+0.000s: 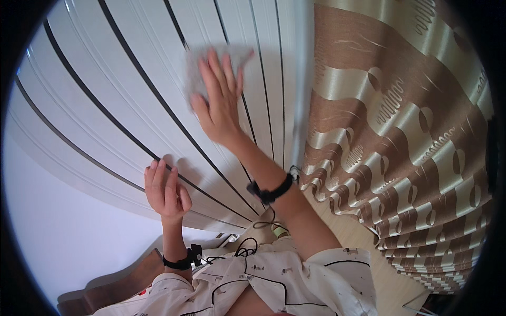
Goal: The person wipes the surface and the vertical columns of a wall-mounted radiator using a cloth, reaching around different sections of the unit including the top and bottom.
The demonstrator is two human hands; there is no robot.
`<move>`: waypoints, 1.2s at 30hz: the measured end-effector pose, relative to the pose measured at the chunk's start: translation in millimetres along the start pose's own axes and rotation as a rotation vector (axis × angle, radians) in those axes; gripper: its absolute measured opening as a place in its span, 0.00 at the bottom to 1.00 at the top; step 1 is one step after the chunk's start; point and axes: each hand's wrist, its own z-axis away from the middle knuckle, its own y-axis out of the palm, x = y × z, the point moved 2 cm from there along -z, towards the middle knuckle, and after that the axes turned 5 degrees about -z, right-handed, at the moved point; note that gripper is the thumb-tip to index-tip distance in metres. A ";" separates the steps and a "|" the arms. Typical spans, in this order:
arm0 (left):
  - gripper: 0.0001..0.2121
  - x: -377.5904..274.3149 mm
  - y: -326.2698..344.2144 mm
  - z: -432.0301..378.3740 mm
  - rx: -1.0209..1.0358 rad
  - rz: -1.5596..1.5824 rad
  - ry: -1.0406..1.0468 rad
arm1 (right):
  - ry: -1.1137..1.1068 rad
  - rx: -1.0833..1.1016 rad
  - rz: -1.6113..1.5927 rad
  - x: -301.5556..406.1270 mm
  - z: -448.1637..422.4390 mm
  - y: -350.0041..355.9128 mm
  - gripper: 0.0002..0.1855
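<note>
Flat on a grey-white cloth [193,71], my right hand [221,94] presses it against a white panelled surface [138,35] with dark vertical grooves. The cloth looks blurred, and one corner sticks out beyond my fingertips. Lower and to the left, my left hand [166,189] holds nothing; its slightly bent fingers are at the same panel, near a dark groove. Whether those fingertips touch the panel is hard to tell. Each wrist wears a black strap with a small dark device, and a black cable hangs before my patterned shirt.
A brown and cream patterned curtain [367,118] hangs in folds on the right, beside the panel's pale edge [302,79]. A curved dark wooden piece [118,280] stands at the lower left by a white wall [59,221]. Light flooring [348,233] shows below.
</note>
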 end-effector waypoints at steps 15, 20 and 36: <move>0.20 41.3 -50.0 28.8 -0.229 -0.446 -0.157 | 0.396 -0.257 0.017 -38.2 -4.4 2.4 0.35; 0.22 39.6 -46.1 32.2 -0.250 -0.429 -0.187 | -0.043 0.078 0.025 22.7 12.3 12.5 0.29; 0.26 37.3 -41.5 38.4 -0.198 -0.316 -0.242 | -0.336 -0.082 0.095 13.9 -112.3 5.2 0.28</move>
